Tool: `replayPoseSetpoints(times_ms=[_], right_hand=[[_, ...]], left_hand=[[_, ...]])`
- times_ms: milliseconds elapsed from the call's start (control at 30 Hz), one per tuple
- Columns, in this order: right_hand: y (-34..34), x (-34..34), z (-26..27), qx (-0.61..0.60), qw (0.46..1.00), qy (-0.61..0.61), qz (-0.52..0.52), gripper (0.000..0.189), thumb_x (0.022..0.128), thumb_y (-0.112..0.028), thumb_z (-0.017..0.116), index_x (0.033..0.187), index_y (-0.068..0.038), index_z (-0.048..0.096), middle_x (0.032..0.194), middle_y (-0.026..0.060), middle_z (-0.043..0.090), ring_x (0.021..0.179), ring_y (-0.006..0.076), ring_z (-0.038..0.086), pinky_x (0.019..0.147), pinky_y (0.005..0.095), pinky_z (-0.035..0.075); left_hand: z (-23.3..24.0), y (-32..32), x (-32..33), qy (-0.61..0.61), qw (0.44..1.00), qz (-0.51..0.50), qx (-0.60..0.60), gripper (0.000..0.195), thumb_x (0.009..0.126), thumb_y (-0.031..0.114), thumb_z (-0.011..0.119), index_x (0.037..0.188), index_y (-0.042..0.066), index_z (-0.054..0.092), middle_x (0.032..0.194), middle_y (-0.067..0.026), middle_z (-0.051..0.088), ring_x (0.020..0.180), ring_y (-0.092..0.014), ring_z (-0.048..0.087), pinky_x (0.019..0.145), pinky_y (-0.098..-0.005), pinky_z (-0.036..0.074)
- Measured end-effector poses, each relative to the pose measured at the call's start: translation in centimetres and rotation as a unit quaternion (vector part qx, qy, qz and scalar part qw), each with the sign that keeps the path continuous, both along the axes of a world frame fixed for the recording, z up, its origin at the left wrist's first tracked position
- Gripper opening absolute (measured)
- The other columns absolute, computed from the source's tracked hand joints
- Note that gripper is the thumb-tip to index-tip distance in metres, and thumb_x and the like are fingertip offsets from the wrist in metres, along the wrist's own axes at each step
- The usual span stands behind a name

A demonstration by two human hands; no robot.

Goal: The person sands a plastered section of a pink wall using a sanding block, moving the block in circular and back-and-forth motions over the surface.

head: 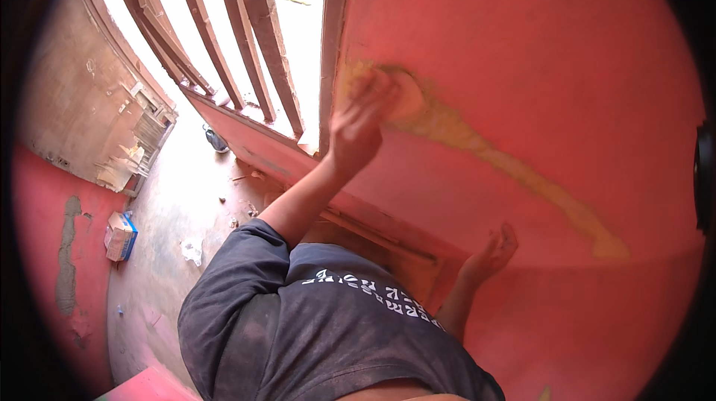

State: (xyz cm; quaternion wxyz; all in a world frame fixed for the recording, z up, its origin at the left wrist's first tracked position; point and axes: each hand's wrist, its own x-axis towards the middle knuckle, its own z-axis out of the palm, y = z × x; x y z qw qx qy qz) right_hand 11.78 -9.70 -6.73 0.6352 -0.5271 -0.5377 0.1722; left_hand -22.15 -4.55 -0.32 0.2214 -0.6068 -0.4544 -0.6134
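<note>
My left hand (361,116) is raised against the red painted wall (531,65), close to the window frame, and is blurred. Under its fingers lies a thin, round-edged, orange-pink pad (411,100) pressed to the wall; its material is not clear. A yellowish strip of filler (492,156) slants from that spot down to the right across the paint. My right hand (497,251) hovers lower, in front of the wall, fingers loosely curled and apart, with nothing visible in it.
A barred wooden window (330,37) adjoins the wall at left. On the floor (151,300) lie a cardboard box (122,236), a crumpled plastic bag (192,250), a dark shoe (215,140) and debris. A damaged wooden door (84,88) stands at far left. Lengths of wood (380,239) lie below the wall.
</note>
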Motion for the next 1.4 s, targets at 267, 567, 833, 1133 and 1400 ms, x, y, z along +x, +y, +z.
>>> replayPoseSetpoints(times_ms=[267, 567, 833, 1133, 1400], right_hand=[[-2.0, -2.2, -0.2, -0.022, 1.0, -0.007, -0.016, 0.032, 0.101, -0.021, 0.054, 0.123, 0.002, 0.054, 0.126, 0.0123, 0.054, 0.116, 0.0204, 0.052, 0.096, 0.0357, 0.048], [-2.5, -4.2, 0.3, -0.008, 1.0, 0.015, -0.006, 0.028, 0.099, -0.014, 0.055, 0.123, 0.001, 0.053, 0.123, 0.0119, 0.055, 0.114, 0.0214, 0.053, 0.097, 0.0356, 0.044], [-2.6, -4.8, -1.0, -0.019, 0.999, 0.029, 0.009, 0.028, 0.097, -0.011, 0.054, 0.123, 0.001, 0.054, 0.123, 0.0122, 0.055, 0.112, 0.0223, 0.054, 0.095, 0.0356, 0.043], [-2.8, -5.2, -0.9, -0.038, 0.999, 0.018, 0.02, 0.028, 0.099, -0.015, 0.053, 0.125, -0.002, 0.052, 0.124, 0.01, 0.054, 0.116, 0.0195, 0.053, 0.097, 0.0361, 0.045], [-2.6, -5.4, -1.6, -0.008, 0.998, 0.041, 0.042, 0.027, 0.099, -0.013, 0.053, 0.124, -0.002, 0.052, 0.12, 0.0094, 0.056, 0.114, 0.0199, 0.054, 0.097, 0.035, 0.045]], left_hand=[[-0.7, 0.7, -0.6, 0.028, 0.999, -0.038, 0.015, 0.047, 0.076, -0.017, 0.046, 0.115, -0.005, 0.067, 0.123, -0.0232, 0.065, 0.125, -0.04, 0.056, 0.104, -0.0495, 0.046], [-0.3, -0.2, -1.0, 0.007, 0.999, -0.021, -0.024, 0.045, 0.08, -0.015, 0.047, 0.118, -0.002, 0.067, 0.121, -0.0217, 0.066, 0.126, -0.045, 0.054, 0.102, -0.0504, 0.048], [0.4, 0.0, -2.4, 0.001, 0.999, -0.044, -0.002, 0.041, 0.082, -0.015, 0.048, 0.115, -0.001, 0.068, 0.124, -0.0219, 0.064, 0.127, -0.043, 0.054, 0.105, -0.0503, 0.046], [0.4, -0.4, -3.3, -0.082, 0.997, -0.009, -0.009, 0.042, 0.085, -0.013, 0.045, 0.12, -0.001, 0.066, 0.126, -0.0225, 0.063, 0.13, -0.039, 0.052, 0.107, -0.0488, 0.043], [-0.6, -0.3, -2.9, -0.068, 0.997, -0.017, -0.025, 0.048, 0.079, -0.018, 0.044, 0.118, -0.001, 0.066, 0.127, -0.0223, 0.063, 0.128, -0.041, 0.053, 0.106, -0.0483, 0.046]])
